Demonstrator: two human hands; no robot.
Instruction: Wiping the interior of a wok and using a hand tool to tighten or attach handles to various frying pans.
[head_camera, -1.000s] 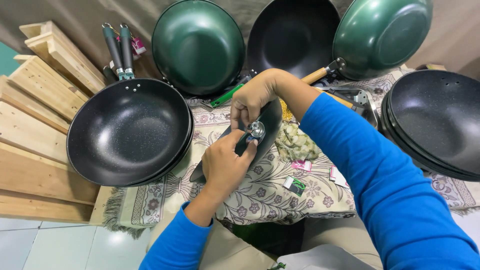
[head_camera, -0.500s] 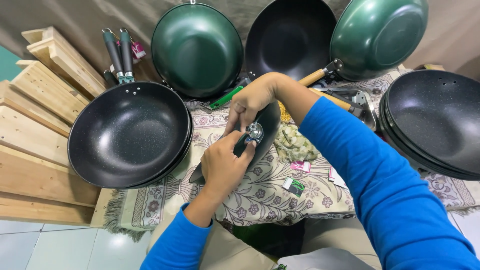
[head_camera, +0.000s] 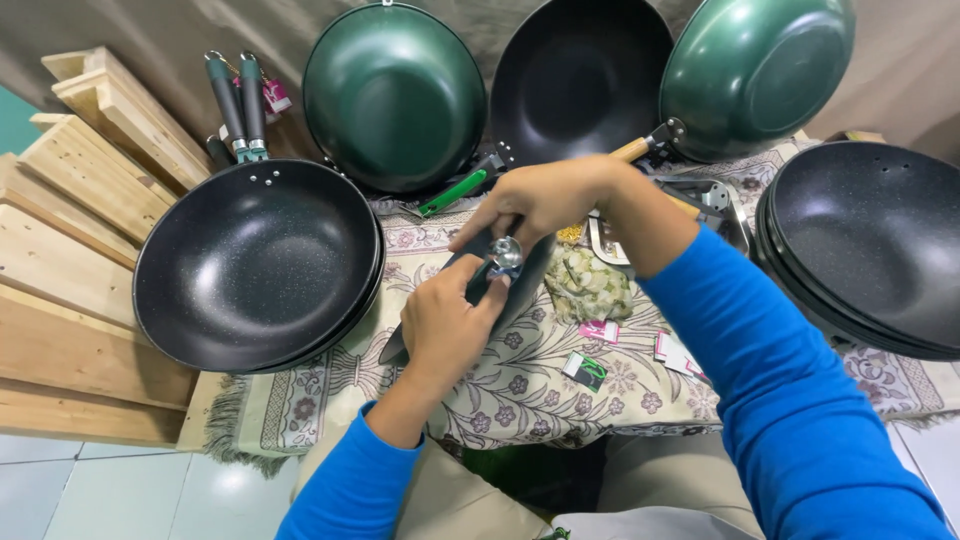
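Nearest the camera, two blue sleeves reach out over a table (head_camera: 300, 415) covered with a floral patterned cloth. Just beyond, the left hand (head_camera: 448, 325) is closed around a dark pan handle (head_camera: 500, 290), which lies tilted above the cloth near the middle. The right hand (head_camera: 545, 200) comes in from above, its fingers pinched on a small shiny metal fitting (head_camera: 506, 254) at the handle's upper end. Beside them lie a bag of pale small parts (head_camera: 590, 285) and a few small cards (head_camera: 584, 369). To the left rests a stack of black speckled pans (head_camera: 255, 265), to the right another black stack (head_camera: 870, 245). Farthest back, two green woks (head_camera: 395, 95) and a black one (head_camera: 580, 80) lean against the wall.
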